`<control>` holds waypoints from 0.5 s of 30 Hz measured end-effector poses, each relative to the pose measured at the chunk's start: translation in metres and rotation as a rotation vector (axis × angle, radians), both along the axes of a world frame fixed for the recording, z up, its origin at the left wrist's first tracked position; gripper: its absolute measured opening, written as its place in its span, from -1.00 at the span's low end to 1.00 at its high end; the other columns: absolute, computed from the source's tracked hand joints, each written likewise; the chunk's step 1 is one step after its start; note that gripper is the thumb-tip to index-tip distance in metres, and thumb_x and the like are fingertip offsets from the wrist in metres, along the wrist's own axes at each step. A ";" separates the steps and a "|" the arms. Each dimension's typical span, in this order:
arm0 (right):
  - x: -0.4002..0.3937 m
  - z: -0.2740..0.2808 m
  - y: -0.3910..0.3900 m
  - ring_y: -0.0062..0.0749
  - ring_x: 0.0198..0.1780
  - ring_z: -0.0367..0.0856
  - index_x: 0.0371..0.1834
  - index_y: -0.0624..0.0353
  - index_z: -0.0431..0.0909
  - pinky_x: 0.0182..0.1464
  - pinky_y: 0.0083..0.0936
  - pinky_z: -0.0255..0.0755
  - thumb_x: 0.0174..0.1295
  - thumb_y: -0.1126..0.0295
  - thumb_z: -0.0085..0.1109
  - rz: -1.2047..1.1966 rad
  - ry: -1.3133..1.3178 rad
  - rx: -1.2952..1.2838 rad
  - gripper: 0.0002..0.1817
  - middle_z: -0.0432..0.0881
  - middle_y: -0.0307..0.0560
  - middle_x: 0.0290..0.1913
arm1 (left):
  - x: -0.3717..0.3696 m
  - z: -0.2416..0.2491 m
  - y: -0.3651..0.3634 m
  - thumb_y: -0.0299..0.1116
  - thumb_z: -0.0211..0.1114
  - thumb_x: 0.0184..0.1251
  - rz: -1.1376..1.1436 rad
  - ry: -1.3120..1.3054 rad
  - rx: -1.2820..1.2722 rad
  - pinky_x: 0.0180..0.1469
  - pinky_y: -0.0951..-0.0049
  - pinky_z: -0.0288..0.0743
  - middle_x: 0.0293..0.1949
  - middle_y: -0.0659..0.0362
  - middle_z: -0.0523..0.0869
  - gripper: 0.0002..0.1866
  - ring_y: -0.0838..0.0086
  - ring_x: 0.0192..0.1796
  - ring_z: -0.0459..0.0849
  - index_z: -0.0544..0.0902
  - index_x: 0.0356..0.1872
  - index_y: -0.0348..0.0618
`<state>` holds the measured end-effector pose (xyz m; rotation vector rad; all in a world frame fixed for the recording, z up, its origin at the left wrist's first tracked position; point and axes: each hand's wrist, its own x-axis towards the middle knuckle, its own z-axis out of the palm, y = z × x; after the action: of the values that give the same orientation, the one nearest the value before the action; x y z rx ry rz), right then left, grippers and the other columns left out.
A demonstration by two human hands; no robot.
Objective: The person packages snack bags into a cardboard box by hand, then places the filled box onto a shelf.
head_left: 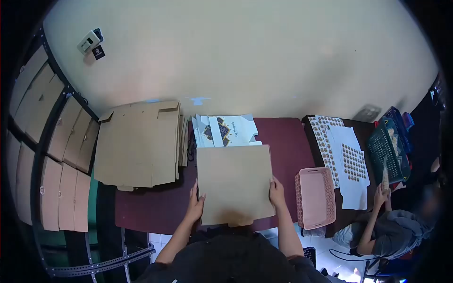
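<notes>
A square brown cardboard box (234, 184) is in front of me, over the near edge of the table. My left hand (194, 205) grips its left side, with the thumb on top. On the opposite side my right hand (277, 192) closes round the right edge. How thick the box is, and the fingers beneath it, I cannot make out. Just beyond it lie white printed cardboard sheets (240, 129) with a dark blue and gold pattern, partly covered by the box. To the left of the box stands a stack of flattened brown cardboard (137, 146).
The maroon table (288, 141) stands against a wall. A pink basket (315, 198) sits at its right edge. A dark side table holds sticker sheets (354, 162) and a green basket (388, 148). Another person (396, 236) sits at right. A rack with boxes (52, 188) is at left.
</notes>
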<state>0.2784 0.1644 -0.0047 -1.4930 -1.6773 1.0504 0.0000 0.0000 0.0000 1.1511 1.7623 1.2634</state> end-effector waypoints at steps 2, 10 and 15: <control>-0.003 0.024 0.001 -0.30 0.06 0.50 0.16 0.27 0.37 0.10 -0.51 0.32 0.31 0.33 -0.11 -0.020 0.070 -0.060 -0.61 0.56 0.10 0.01 | 0.003 0.018 0.010 -0.44 0.02 0.32 0.030 0.065 0.024 0.35 0.27 -0.03 0.31 -0.05 0.16 -0.41 0.14 0.38 0.09 0.06 0.36 -0.10; -0.038 0.007 -0.028 0.17 0.35 0.00 0.36 0.20 0.03 0.35 -0.12 -0.10 0.10 0.19 0.18 0.113 -0.325 0.293 -0.21 0.01 0.30 0.34 | -0.036 -0.054 0.032 -0.34 0.00 0.37 0.066 -0.265 0.004 0.29 0.40 0.11 0.21 0.04 0.36 -0.49 0.33 0.26 0.29 0.16 0.31 -0.15; -0.051 0.029 -0.070 0.22 0.39 -0.12 0.34 -0.13 0.14 0.34 0.07 -0.18 -0.10 -0.02 0.32 0.766 -0.425 0.451 -0.12 -0.03 0.23 0.37 | -0.022 -0.040 0.003 -0.11 -0.07 0.41 0.094 -0.371 -0.162 0.31 0.41 0.05 0.23 0.05 0.33 -0.44 0.33 0.30 0.23 0.14 0.31 -0.21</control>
<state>0.2278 0.0940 0.0239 -0.8059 -2.6883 0.6328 -0.0220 0.0030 -0.0405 0.6967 1.6176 1.2683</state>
